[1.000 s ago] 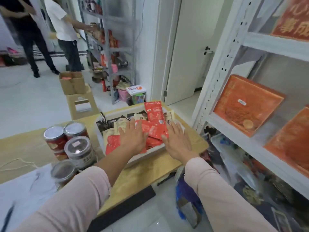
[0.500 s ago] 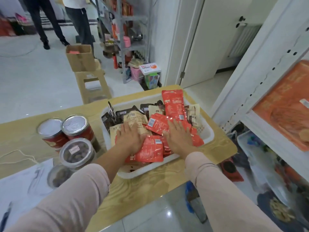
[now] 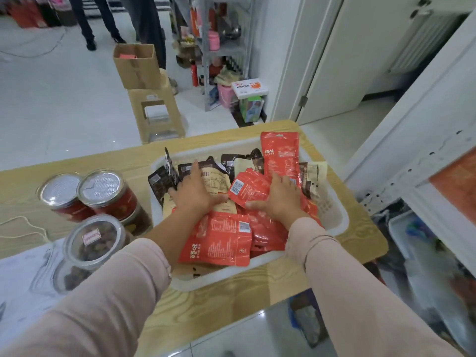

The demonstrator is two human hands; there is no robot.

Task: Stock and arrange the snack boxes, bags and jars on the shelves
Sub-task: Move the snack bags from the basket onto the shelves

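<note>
As the person leaned over the desk [image 3: 231,307], both arms in pale pink sleeves [image 3: 103,305] reached into a white tray [image 3: 334,229] heaped with snack bags. At its near edge lay a large red bag [image 3: 219,239], back side up. Just beyond it the left hand [image 3: 195,195] lay flat on a beige bag [image 3: 217,177], fingers spread and straight, thumb stretched toward the other hand, gripping nothing. The right hand [image 3: 282,199] rested palm-down on the red pile, fingers loosely extended, with a fan of small red bags [image 3: 247,188] wedged against the crook of its thumb. Dark brown bags [image 3: 163,180] stood along the tray's left and far sides, and a tall red bag [image 3: 280,155] stood upright at the back. To the left of the tray, four jars stood close together on the desk: a clear-lidded jar [image 3: 95,240] of brown snacks nearest, two red jars [image 3: 105,194] with foil tops behind it. Across the floor, a cardboard box [image 3: 136,65] sat on a beige stool [image 3: 157,117], beside a grey shelf [image 3: 224,47] crowded with goods.
</note>
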